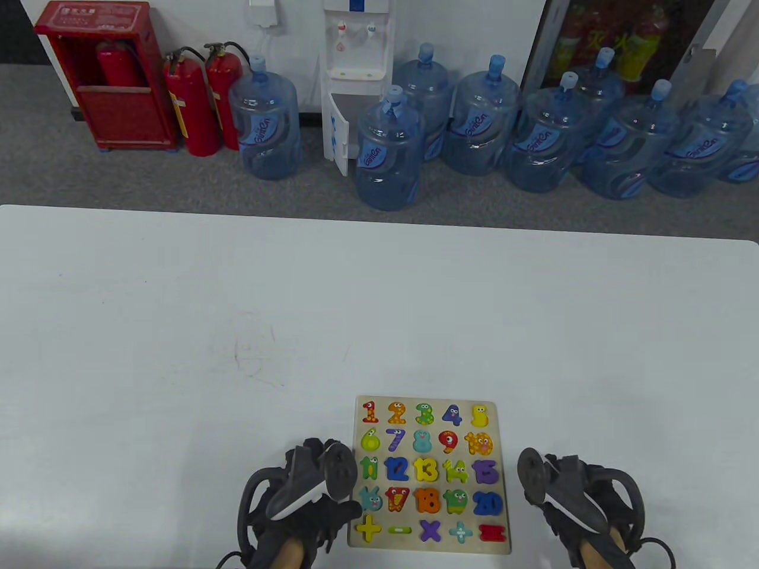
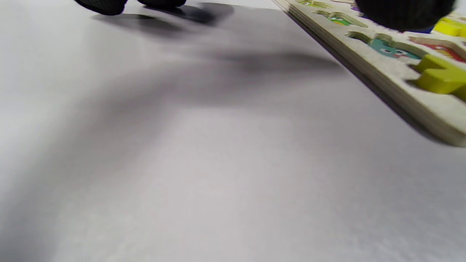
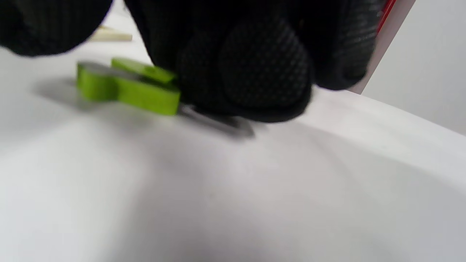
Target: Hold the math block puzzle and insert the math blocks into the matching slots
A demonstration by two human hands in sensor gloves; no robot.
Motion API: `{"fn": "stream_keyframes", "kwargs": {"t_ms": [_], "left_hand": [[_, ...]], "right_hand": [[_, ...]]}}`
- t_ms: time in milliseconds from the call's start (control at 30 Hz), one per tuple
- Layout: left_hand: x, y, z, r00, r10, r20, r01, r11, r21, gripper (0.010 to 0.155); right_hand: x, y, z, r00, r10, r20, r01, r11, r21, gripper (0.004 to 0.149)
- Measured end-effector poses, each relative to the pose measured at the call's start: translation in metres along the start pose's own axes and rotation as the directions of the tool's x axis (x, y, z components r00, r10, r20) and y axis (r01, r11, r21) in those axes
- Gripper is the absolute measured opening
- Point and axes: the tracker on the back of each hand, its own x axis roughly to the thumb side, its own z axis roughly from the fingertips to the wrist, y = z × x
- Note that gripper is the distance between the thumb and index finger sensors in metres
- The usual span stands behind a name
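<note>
Two hands flank my puzzle board (image 1: 430, 474) at six o'clock on the tabletop (image 1: 178, 326). Left hand (image 1: 302, 498) presses its edge; right hand (image 3: 233, 62) pinches a green block (image 3: 123, 87), risking a slip or misfit.

The number puzzle board (image 1: 429, 475) near the tabletop's near edge carries coloured blocks reading 1 to 5, 6 to 10, 11 to 15 and 16 to 20 in four rows, then the signs +, −, ×, ÷ and = along its nearest row. The labels on the water jugs (image 1: 388, 148) are too blurred to read.
</note>
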Motion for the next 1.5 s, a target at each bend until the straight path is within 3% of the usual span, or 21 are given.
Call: {"fn": "stream_keyframes", "kwargs": {"t_ms": [100, 200, 333, 533, 667, 867, 1000, 1067, 1267, 1500], "left_hand": [[0.0, 0.0, 0.0, 1.0, 0.0, 0.0, 0.0, 1.0, -0.002, 0.093], [0.0, 0.0, 0.0, 1.0, -0.001, 0.0, 0.001, 1.0, -0.002, 0.093], [0.0, 0.0, 0.0, 1.0, 0.0, 0.0, 0.0, 1.0, -0.002, 0.093], [0.0, 0.0, 0.0, 1.0, -0.001, 0.001, 0.001, 1.0, -0.004, 0.093], [0.0, 0.0, 0.0, 1.0, -0.001, 0.0, 0.001, 1.0, -0.004, 0.093], [0.0, 0.0, 0.0, 1.0, 0.0, 0.0, 0.0, 1.0, -0.004, 0.093], [0.0, 0.0, 0.001, 1.0, -0.001, 0.001, 0.001, 1.0, -0.004, 0.093], [0.0, 0.0, 0.001, 1.0, -0.001, 0.001, 0.001, 1.0, -0.005, 0.093], [0.0, 0.0, 0.001, 1.0, 0.0, 0.002, 0.0, 1.0, -0.004, 0.093], [0.0, 0.0, 0.001, 1.0, 0.002, 0.001, -0.002, 1.0, -0.005, 0.093]], "right_hand": [[-0.005, -0.005, 0.006, 0.998, -0.044, 0.039, 0.046, 0.998, -0.037, 0.069], [-0.002, -0.001, 0.008, 0.991, -0.064, 0.117, 0.061, 0.998, 0.034, 0.074], [0.003, 0.007, 0.003, 0.997, 0.005, 0.079, -0.009, 0.999, 0.048, 0.062], [0.001, 0.008, 0.001, 1.0, -0.014, 0.024, 0.014, 1.0, 0.01, 0.066], [0.005, 0.009, 0.001, 0.999, 0.049, -0.009, -0.05, 0.998, -0.035, 0.067], [0.006, -0.001, 0.006, 0.997, 0.072, 0.002, -0.072, 0.994, -0.077, 0.073], [0.004, -0.004, 0.01, 0.991, -0.044, 0.123, 0.045, 0.999, -0.007, 0.077], [0.004, -0.003, 0.01, 0.993, -0.026, 0.113, 0.026, 1.0, 0.0, 0.077], [0.003, 0.003, 0.006, 0.996, -0.046, 0.075, 0.047, 0.999, -0.02, 0.06], [0.002, 0.001, 0.006, 0.995, -0.059, 0.078, 0.061, 0.998, -0.016, 0.058]]}}
